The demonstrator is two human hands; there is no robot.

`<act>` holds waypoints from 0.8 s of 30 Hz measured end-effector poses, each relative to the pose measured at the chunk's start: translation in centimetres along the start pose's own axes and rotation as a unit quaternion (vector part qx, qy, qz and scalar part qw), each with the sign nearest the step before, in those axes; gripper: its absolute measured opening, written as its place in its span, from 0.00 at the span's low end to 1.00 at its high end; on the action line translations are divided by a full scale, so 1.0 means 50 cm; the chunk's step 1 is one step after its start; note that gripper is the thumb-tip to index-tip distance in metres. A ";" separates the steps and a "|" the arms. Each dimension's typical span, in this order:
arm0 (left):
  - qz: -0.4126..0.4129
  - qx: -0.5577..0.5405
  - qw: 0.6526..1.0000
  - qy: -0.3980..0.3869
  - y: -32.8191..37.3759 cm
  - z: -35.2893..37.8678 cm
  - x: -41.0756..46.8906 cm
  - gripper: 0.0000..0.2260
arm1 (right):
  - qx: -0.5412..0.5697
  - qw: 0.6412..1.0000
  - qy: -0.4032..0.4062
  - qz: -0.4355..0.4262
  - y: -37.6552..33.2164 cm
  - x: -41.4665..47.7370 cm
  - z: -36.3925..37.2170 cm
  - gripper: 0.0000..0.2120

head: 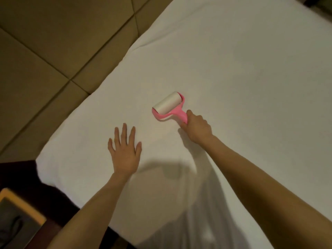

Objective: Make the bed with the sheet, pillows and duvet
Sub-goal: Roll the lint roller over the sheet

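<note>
Left grip (pixel 124 155) flat on smooth white sheet (pixel 233 69) | right grip (pixel 197 126) clasps pink lint roller (pixel 168 105)

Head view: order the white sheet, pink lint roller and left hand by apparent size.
1. white sheet, by far.
2. left hand and pink lint roller: nearly alike, hand perhaps slightly larger, so unranked.

Bed (pixel 269 51) — covered by a white sheet (pixel 206 72), smooth on top, with faint creases toward the left corner; folds hang down the near side. On the sheet: a pink lint roller (pixel 168 106), its white roll touching the fabric, handle gripped by the right hand (pixel 197 126). Left hand (pixel 124 153) lies flat on the sheet, fingers spread — near the roller, not touching it.
</note>
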State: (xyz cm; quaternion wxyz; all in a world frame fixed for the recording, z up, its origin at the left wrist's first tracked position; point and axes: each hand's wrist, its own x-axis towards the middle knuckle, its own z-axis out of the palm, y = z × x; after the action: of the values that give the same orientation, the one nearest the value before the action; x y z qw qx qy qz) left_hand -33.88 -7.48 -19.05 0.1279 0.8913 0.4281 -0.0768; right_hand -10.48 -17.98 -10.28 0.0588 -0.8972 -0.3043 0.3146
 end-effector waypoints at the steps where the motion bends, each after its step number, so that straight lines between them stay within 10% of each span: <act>1: -0.003 0.005 1.000 -0.003 -0.001 0.002 0.002 0.25 | 0.002 1.000 0.000 -0.004 -0.023 0.026 -0.006 0.16; 24: 0.010 0.008 0.998 0.060 -0.011 0.041 0.014 0.26 | -0.035 0.997 0.005 -0.063 -0.244 0.266 -0.076 0.17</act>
State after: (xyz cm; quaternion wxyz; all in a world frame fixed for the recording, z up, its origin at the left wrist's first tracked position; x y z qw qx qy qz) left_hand -33.93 -7.21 -21.29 0.0956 0.8997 0.4251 -0.0256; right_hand -6.17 -0.03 -10.68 0.0487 -0.8793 -0.3705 0.2954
